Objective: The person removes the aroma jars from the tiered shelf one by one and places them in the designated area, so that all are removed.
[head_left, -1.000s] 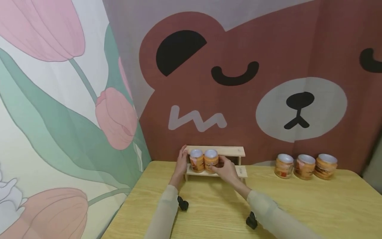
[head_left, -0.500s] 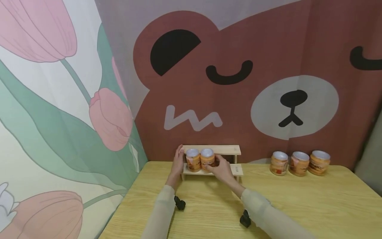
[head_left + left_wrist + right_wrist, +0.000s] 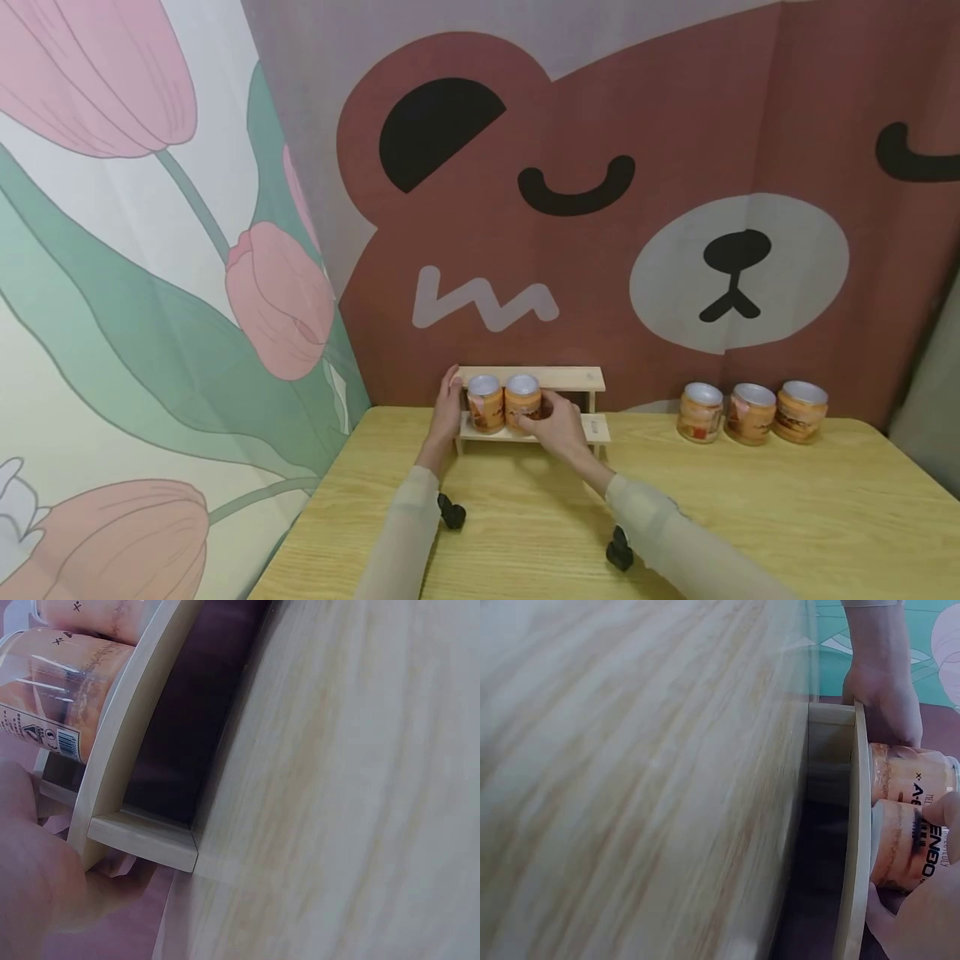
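A small two-tier wooden shelf (image 3: pixel 577 380) stands near the back of the table. Two orange-labelled cans with pale lids sit side by side on its lower tier: a left can (image 3: pixel 486 408) and a right can (image 3: pixel 522 407). My left hand (image 3: pixel 447 415) holds the shelf's left end, and the left wrist view has its fingers (image 3: pixel 124 889) reaching round the end of the lower board (image 3: pixel 112 761). My right hand (image 3: pixel 558 425) grips the right can, thumb (image 3: pixel 943 814) on its front. That hand's other fingers are partly hidden behind the can.
Three similar cans stand in a row at the back right of the table: a left one (image 3: pixel 701 414), a middle one (image 3: pixel 752 415) and a right one (image 3: pixel 801 413). A bear-print curtain (image 3: pixel 480 250) hangs close behind the shelf, and a tulip-print curtain (image 3: pixel 180 317) on the left.
The head view has shifted slightly since one second ago. Both hands keep their places at the shelf and the right can, with hardly any visible movement.
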